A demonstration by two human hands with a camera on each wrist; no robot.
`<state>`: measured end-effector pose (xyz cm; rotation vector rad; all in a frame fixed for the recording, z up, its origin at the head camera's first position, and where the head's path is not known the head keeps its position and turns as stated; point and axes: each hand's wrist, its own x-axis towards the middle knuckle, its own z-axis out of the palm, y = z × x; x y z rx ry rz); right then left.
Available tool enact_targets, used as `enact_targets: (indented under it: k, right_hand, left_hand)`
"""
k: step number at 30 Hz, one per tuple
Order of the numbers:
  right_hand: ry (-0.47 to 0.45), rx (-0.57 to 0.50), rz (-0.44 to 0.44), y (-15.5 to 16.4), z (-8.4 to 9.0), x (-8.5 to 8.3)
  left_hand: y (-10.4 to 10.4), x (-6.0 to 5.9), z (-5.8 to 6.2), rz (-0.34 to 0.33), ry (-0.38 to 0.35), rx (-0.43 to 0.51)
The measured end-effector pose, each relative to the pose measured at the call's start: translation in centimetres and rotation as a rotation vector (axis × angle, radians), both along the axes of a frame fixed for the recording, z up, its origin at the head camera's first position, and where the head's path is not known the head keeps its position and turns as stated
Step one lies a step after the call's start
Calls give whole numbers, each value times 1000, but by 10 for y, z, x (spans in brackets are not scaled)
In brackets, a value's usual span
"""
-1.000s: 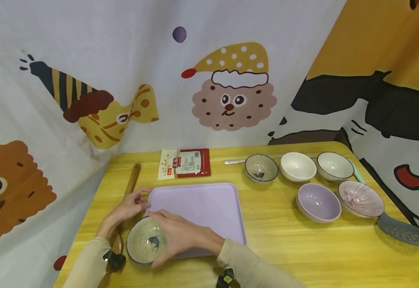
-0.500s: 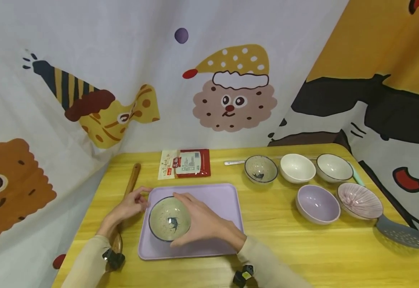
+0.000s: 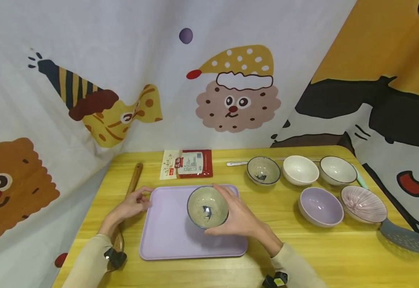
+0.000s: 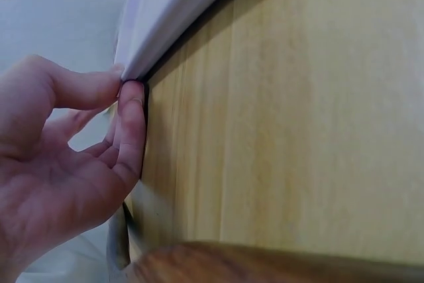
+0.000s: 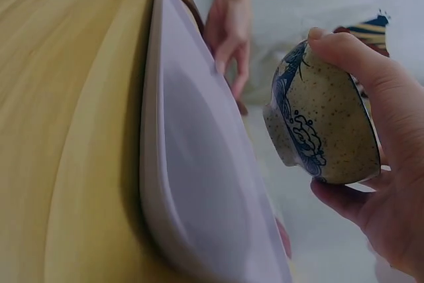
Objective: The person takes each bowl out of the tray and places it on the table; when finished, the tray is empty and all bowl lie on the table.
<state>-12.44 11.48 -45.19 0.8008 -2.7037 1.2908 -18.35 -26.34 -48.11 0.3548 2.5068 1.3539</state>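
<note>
Cartoon-print curtains all around my yellow wooden table [image 3: 274, 244]. Five more bowls sit off to the right, a red sauce packet [image 3: 187, 163] at the back, and a wooden spoon [image 3: 132, 188] along the left edge. My right hand [image 3: 238, 219] is curled around a speckled fish-pattern bowl [image 3: 207, 207], holding it just above the lilac tray [image 3: 170, 236], wrist angled in from the lower right. My left hand [image 3: 132, 205] pinches the tray's left rim with its fingertips [image 4: 129, 107], forearm lying over the spoon.
</note>
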Motion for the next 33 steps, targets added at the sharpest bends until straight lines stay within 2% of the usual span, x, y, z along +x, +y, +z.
enact_targets:
  k: [11, 21, 26, 33]
  right_hand:
    - [27, 17, -137, 56, -4, 7]
    - [43, 53, -218, 91, -13, 14]
    - [24, 53, -291, 108, -20, 19]
    - [46, 97, -387, 128, -27, 24]
  left_hand:
    - [3, 3, 2, 25, -10, 1]
    - [5, 2, -2, 67, -28, -39]
    - [6, 3, -2, 68, -36, -43]
    - [4, 1, -4, 61, -28, -55]
